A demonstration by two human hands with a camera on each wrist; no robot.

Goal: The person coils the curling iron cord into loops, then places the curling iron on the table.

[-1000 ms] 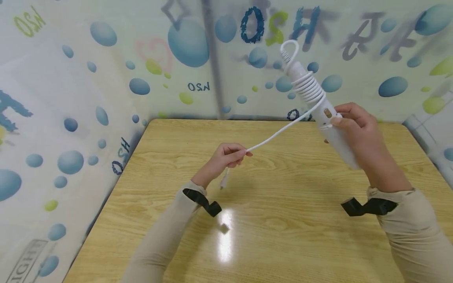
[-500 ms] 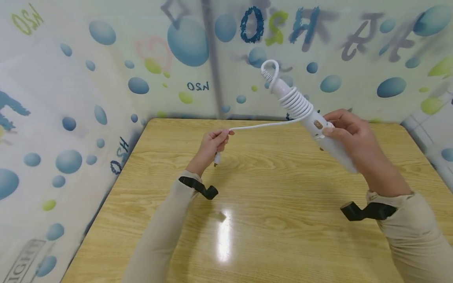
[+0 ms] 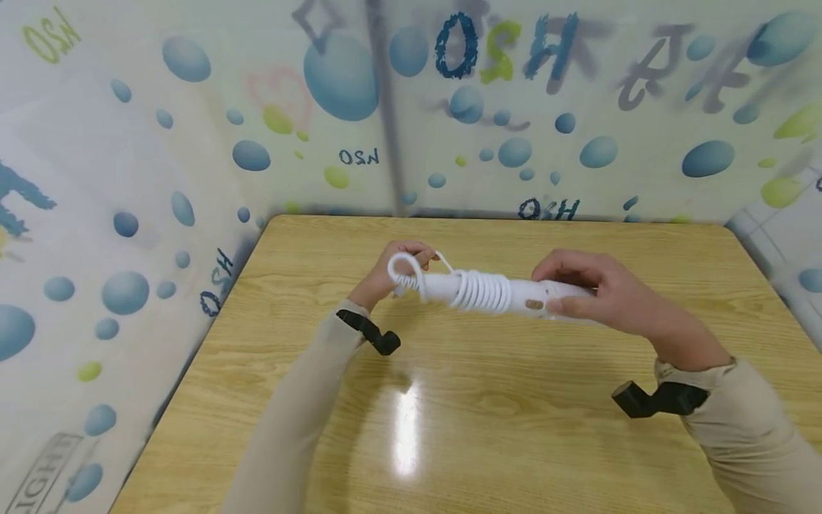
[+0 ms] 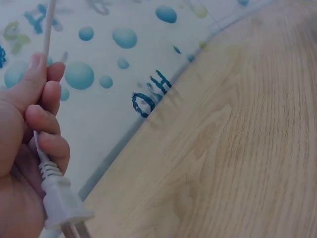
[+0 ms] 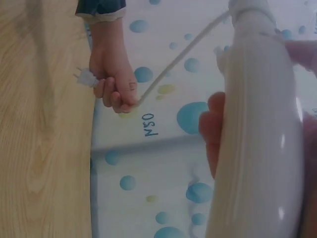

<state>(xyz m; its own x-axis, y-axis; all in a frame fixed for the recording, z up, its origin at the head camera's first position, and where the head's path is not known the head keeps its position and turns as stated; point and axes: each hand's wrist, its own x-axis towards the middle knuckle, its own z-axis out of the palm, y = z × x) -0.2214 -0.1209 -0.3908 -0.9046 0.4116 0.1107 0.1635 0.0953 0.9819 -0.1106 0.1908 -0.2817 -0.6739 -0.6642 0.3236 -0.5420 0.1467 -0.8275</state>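
My right hand (image 3: 606,293) grips the wider end of a white, wand-shaped electric appliance (image 3: 439,285), held almost level above the table. A small brown switch (image 3: 534,304) shows on its side. White cord is wound in several tight turns (image 3: 484,291) round the narrower part, and a cord loop (image 3: 406,264) sticks out at the left tip. Behind that tip, my left hand (image 3: 385,270) pinches the cord's free length. In the left wrist view, the cord (image 4: 48,29) runs through the curled fingers, and the two-pin plug (image 4: 64,201) hangs below them.
A wood-grain table (image 3: 514,407) lies under both hands, with a bright light reflection near its middle. Patterned walls (image 3: 308,178) with blue and green bubbles stand behind it and at the left. Each wrist wears a black camera mount (image 3: 661,398).
The appliance has swung down and left from a steep tilt to nearly level. Its loop end has come close to my left hand, and the cord span between them is much shorter.
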